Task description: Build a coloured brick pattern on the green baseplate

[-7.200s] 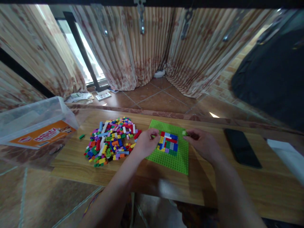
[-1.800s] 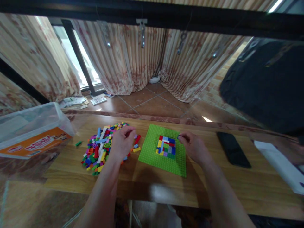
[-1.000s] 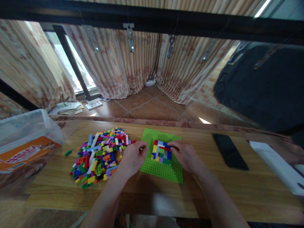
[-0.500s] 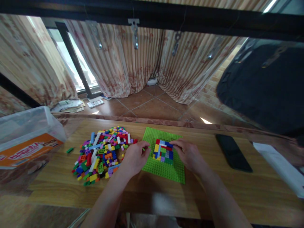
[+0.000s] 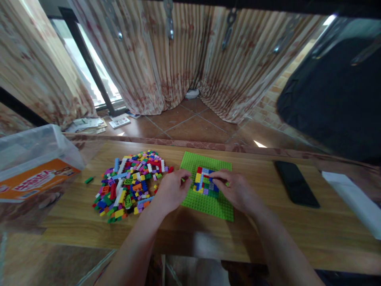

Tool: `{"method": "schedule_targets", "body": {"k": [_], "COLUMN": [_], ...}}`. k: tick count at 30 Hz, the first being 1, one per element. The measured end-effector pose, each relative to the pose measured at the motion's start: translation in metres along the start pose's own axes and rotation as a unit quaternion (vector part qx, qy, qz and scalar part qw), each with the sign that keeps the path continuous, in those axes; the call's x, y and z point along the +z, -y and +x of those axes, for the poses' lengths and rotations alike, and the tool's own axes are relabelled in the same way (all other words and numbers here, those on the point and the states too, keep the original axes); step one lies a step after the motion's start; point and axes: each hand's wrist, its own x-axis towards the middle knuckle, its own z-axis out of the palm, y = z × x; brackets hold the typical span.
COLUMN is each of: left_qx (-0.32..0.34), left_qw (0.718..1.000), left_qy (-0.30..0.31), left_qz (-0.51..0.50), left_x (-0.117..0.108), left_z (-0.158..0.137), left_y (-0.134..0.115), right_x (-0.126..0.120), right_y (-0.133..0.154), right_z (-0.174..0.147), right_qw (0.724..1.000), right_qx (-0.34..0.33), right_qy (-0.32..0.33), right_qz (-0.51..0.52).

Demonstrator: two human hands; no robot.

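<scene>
A green studded baseplate [image 5: 220, 212] lies on the wooden table. On its middle sits a flat, many-coloured patch of toy building bricks [image 5: 205, 186] in red, yellow, blue, white and green. My right hand [image 5: 233, 188] reaches in from the right, thumb and forefinger pinched over the upper right of the patch. Whatever is between those fingertips blends with the bricks below. My left hand [image 5: 174, 190] hovers at the plate's left edge, fingers curled into a pinch. A bit of green shows among its fingers; I cannot tell whether it is a brick or the plate behind.
Left of the plate spreads a heap of loose bricks [image 5: 120, 190], with one green brick [image 5: 89, 180] apart from it. A clear plastic box [image 5: 35, 139] with an orange label stands farther left. To the right lie a black phone [image 5: 296, 184] and white paper [image 5: 351, 200].
My right hand has shifted left, from the patch's upper right corner to farther over the bricks. My left hand stays pinched by the plate edge. The camera view has tilted down slightly.
</scene>
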Motion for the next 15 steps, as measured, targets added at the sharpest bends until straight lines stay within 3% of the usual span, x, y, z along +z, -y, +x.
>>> {"method": "schedule_targets", "body": {"k": [15], "left_qx": [-0.001], "left_qw": [0.999], "left_qy": [0.042], "left_qz": [-0.029], "left_x": [0.012], "left_z": [0.001], "left_y": [-0.003], "right_x": [0.006], "right_y": [0.014], "right_z": [0.002], "right_qw": [0.999], "right_qx": [-0.004], "right_qy": [0.030], "right_qz": [-0.015]}}
